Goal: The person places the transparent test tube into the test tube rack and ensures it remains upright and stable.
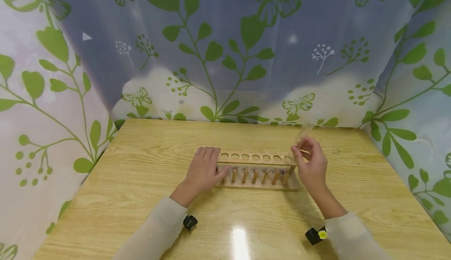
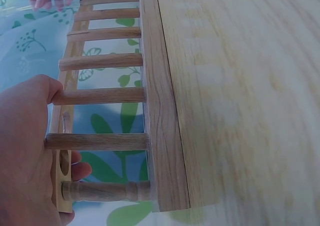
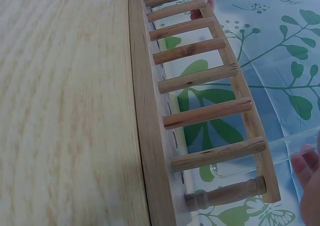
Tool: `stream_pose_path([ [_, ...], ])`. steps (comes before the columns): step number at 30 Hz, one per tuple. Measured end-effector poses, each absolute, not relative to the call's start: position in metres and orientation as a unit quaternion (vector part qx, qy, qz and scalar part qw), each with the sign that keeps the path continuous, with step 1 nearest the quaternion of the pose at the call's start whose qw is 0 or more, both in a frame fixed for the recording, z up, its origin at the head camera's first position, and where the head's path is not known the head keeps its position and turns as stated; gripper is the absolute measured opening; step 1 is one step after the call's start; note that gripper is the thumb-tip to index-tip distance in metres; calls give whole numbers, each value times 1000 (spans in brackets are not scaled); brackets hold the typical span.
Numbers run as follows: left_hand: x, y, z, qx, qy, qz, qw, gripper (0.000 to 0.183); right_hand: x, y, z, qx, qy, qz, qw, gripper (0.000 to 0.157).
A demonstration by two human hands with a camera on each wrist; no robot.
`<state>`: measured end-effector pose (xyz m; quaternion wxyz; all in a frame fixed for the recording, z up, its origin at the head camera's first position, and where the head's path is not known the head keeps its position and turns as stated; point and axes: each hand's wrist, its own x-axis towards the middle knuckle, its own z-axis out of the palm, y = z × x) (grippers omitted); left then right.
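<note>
A wooden test tube rack (image 1: 257, 187) with a row of round holes and a row of upright pegs stands on the table. My left hand (image 1: 202, 168) grips its left end, thumb at the front and fingers over the top bar; in the left wrist view, fingertips (image 2: 80, 171) show behind the bar. At the other end, my right hand (image 1: 311, 166) pinches a clear glass test tube (image 1: 304, 132), tilted, its upper part above the fingers. In the right wrist view the tube (image 3: 290, 143) passes through the top bar near the end, its rounded bottom below the bar.
The rack rests on a light wood-grain table (image 1: 141, 142). Patterned cloth (image 1: 225, 56) with green leaves and butterflies hangs behind the table and at both sides. A small black device (image 1: 190, 222) sits at the left wrist, another (image 1: 312, 236) at the right wrist.
</note>
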<state>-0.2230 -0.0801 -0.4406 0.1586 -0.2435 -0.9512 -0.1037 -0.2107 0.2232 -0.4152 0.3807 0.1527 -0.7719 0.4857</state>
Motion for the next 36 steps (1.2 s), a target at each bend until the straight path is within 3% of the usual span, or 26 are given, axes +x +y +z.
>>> stream_pose_path([
  [25,-224,-80,-443,-240,-953,-95,156,64,-208,225,-435,128,-793,498,327,27],
  [36,-224,-80,-443,-239,-953,-102,155,64,-211,225,-440,146,-821,421,357,28],
])
